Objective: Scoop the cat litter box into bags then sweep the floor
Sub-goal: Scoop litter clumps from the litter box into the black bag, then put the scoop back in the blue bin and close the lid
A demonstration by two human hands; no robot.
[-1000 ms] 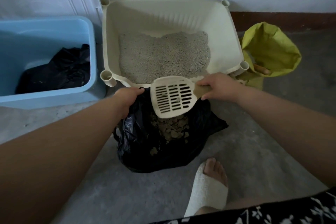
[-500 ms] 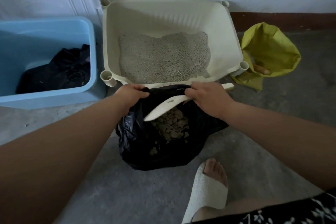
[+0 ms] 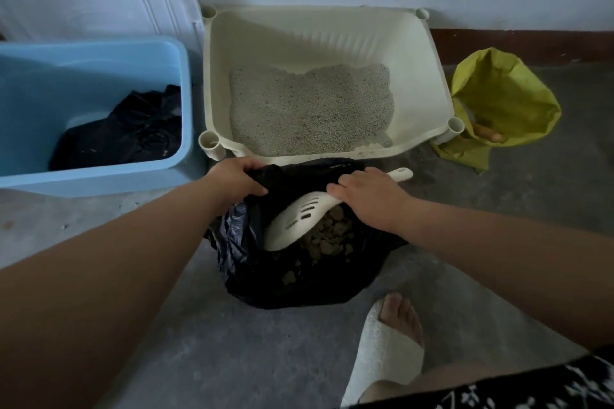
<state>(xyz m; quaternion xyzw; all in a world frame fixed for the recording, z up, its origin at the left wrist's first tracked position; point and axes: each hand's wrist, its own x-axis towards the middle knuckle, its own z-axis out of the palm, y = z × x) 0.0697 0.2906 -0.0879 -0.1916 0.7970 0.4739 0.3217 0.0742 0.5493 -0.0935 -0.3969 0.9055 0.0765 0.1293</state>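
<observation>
Cream litter box holds grey litter. Black bag holds clumps. Left hand grips bag rim; right hand holds slotted scoop, tilted into bag.

Between the left hand and right hand the bag is glossy black, and the clumps in it are dull brown. The scoop under the right hand is cream with rows of dark slots. Beyond the hands, the litter box is the same cream, and its litter is pale grey with fine dark speckles. Left of the left hand are a sky-blue tub, a black liner and a white lid. Right of the right hand is a yellow-green sack. The floor is mottled grey. Nearer than the hands are a white slipper and black cloth with a white flower print.
</observation>
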